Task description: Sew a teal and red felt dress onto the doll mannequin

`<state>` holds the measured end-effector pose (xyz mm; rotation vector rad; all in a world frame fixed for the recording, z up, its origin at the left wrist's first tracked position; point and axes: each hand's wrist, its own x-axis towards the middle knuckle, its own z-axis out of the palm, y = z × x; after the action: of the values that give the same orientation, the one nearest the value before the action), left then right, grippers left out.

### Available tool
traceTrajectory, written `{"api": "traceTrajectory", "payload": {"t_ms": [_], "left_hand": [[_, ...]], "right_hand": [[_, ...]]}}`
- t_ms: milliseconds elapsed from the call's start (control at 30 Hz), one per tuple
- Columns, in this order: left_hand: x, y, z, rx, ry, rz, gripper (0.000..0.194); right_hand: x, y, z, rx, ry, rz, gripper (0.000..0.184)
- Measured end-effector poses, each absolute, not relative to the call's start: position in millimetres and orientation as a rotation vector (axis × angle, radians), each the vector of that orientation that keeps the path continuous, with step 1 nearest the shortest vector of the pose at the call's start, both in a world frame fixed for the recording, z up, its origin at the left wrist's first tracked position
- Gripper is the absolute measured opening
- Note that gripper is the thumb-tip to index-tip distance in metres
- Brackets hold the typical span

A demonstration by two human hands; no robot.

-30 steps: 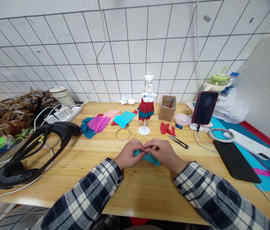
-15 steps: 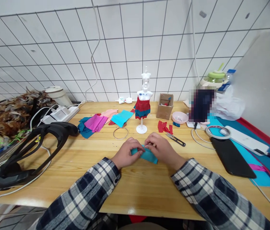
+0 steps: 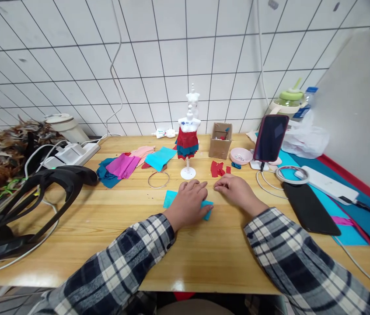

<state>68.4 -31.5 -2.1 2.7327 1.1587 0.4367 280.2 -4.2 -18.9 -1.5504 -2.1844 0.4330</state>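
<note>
My left hand [image 3: 189, 203] lies spread and palm down over a strip of turquoise cloth [image 3: 169, 199], whose ends show on both sides of it. My right hand [image 3: 239, 193] is just to the right, off the cloth, its thumb and fingertips pinched together; anything between them is too small to make out. Beyond the hands stands a small white dress form [image 3: 189, 125] wearing a red and teal layered skirt [image 3: 187, 142]. Red cloth scraps [image 3: 218, 169] lie beyond my right hand. The thread snips seen earlier are hidden from view.
Left are a thin hoop [image 3: 158, 180], folded cloth pieces [image 3: 124, 166] and a black headset frame [image 3: 34, 210]. Right are a cardboard box [image 3: 220, 148], a pink bowl [image 3: 241, 156], a propped phone [image 3: 270, 138], a tape roll [image 3: 292, 174] and a black slab [image 3: 311, 208].
Both hands held the turquoise cloth together before. The left hand has since flattened over it on the table, and the right has let go and moved right. The view has shifted slightly.
</note>
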Motion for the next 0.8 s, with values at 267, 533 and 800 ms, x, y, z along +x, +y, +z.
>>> {"api": "traceTrajectory", "payload": {"t_ms": [267, 533, 800], "left_hand": [[74.2, -24.1, -11.7, 2.883, 1.114, 0.344, 0.027], [76.4, -25.1, -12.3, 3.052, 1.100, 0.279, 0.028], [74.5, -23.8, -14.4, 2.959, 1.073, 0.309, 0.027]], "right_hand": [[273.1, -5.1, -17.9, -1.640, -2.277, 0.307, 0.018], [271.4, -5.3, -14.5, -1.713, -2.291, 0.295, 0.019], [282.2, -7.1, -10.1, -1.818, -2.268, 0.189, 0.018]]}}
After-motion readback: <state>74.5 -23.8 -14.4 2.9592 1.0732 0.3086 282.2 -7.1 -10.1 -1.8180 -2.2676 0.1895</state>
